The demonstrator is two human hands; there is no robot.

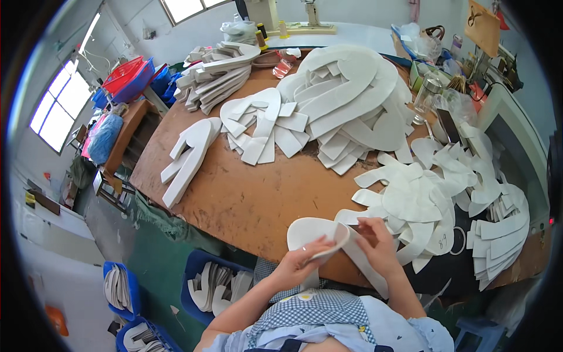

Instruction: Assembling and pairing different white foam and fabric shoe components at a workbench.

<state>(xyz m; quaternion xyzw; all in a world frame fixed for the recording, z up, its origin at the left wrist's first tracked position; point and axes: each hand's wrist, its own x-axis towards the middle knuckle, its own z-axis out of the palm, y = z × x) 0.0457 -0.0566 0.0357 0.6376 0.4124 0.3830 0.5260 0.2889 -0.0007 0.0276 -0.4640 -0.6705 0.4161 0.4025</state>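
Observation:
Close to the table's front edge, a white U-shaped foam piece [308,230] is bent between my two hands. My left hand [302,262] pinches its near edge, fingers closed over the curled part. At its other side, my right hand [378,245] has its fingers curled along a white strip [365,264] that hangs toward my lap. Whether that strip belongs to the same piece or is a second one, I cannot tell. Just right of my right hand lies a loose heap of flat white cut pieces [413,196].
Large piles of white U-shaped pieces [352,76] cover the far part of the brown table [246,205]. More stacks [220,79] stand at the back left, others [498,234] at the right. A glass jar [428,94] stands at the back right. Blue bins [190,293] holding pieces sit on the floor.

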